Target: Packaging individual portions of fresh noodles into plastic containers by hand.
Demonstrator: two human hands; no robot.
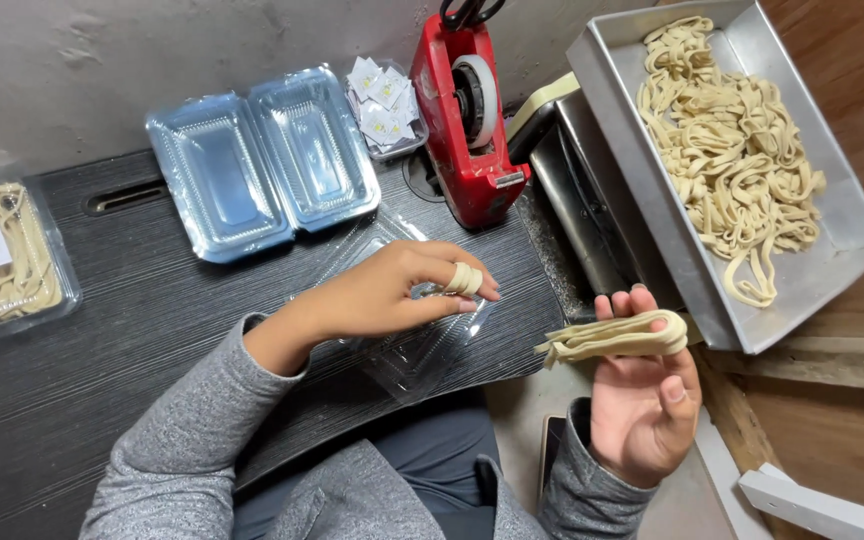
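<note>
The right hand [642,400] is turned palm up beside the desk [102,370], its grip loosely curled around a folded bundle of flat noodles [617,337] that lies across the fingers, with the loop end toward the tray and the loose ends pointing left past the fingertips. The left hand [382,295] rests palm down on a clear plastic box [412,350] lying open on the dark desk; a noodle strip [464,279] is wound around one of its fingers, and the other fingers are stretched flat, so this grip holds nothing but that wrapped strip. The bundle sits just right of the left fingertips, apart from them, over the gap between the desk and a metal tray [852,230]. That tray, tilted at the upper right, carries a heap of loose noodles [732,150]. Behind the left hand lies an open blue-tinted box [262,160], empty, and at the far left a closed box of noodles [7,260] with a small white label on it. A red tape dispenser [467,120] stands near the wall, with a small tub of white sachets [382,100] just to its left.
</note>
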